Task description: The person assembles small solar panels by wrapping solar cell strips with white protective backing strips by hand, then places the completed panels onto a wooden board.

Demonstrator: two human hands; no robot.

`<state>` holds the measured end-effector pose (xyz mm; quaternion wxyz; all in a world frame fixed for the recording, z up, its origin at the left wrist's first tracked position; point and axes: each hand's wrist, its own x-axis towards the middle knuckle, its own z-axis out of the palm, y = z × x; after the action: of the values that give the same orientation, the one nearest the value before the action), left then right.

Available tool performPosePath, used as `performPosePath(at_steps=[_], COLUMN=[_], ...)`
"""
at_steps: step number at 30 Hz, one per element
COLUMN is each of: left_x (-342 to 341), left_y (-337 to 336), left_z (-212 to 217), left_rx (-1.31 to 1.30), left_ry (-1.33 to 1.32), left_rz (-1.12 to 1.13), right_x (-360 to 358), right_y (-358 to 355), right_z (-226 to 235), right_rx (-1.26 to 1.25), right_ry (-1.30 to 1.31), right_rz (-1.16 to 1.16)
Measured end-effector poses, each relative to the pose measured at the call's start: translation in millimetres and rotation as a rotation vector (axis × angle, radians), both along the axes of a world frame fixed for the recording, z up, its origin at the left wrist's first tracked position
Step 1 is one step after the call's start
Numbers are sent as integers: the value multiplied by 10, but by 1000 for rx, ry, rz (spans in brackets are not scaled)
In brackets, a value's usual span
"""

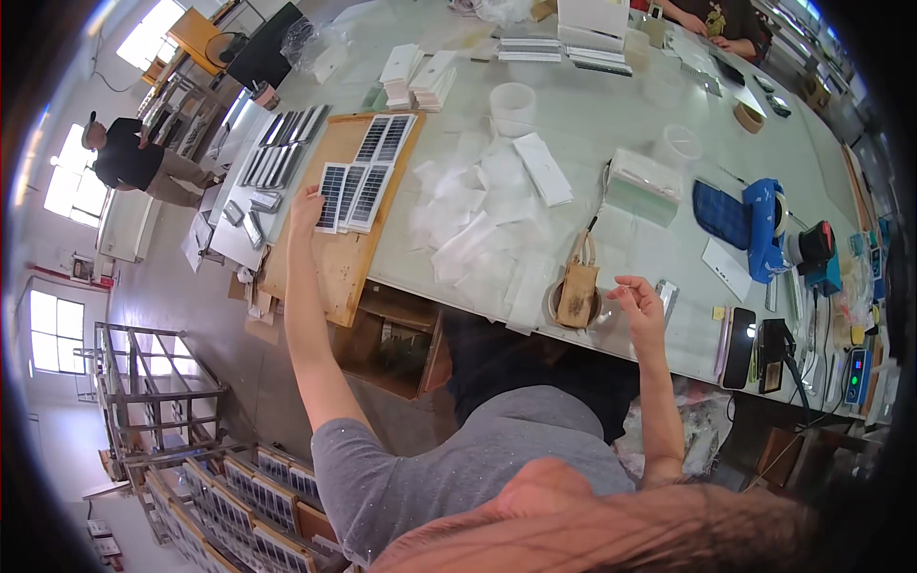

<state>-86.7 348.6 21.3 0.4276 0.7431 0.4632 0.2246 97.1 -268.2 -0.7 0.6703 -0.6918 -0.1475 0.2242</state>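
At the left side of the table, my left hand (308,206) has its fingers closed on the edge of a small dark solar panel with a white border (330,199). More such solar panels (385,139) lie beside and beyond it, some overlapping, on a wooden board (358,250). My right hand (638,304) hovers near the table's front edge with its fingers bent and apart, and nothing shows in it. Just left of that hand, a tan, scorched-looking wrapped piece (577,294) rests across a round dark dish (598,307). A cord runs up from the piece.
Thin white sheets (468,224) lie scattered mid-table, near a white box (543,170) and a translucent tub (513,107). A blue tape dispenser (764,229) stands at right. Racks (158,401) fill the lower left. One person (143,158) stands at left; another's hands (731,43) show far right.
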Motion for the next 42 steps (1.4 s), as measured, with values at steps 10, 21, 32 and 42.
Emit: performPosePath(at_steps=[10,21,32,42], left_x=[378,720,1327,1516], left_y=[-130,-3351,-3572,-3283], left_z=[-361,-175,-177,10], left_rx=[738,590,580,106], left_ry=[523,-68,-121,-226], left_rz=[122,-646,-488,-619], right_x=[89,1501,2102,326], right_y=[28,463,185,316], right_z=[98,-43,334,97], right_rx=[-172,-667,-89,-79], right_ry=[-185,-1271,-566,13], right_rz=[-41,-221,-148,245])
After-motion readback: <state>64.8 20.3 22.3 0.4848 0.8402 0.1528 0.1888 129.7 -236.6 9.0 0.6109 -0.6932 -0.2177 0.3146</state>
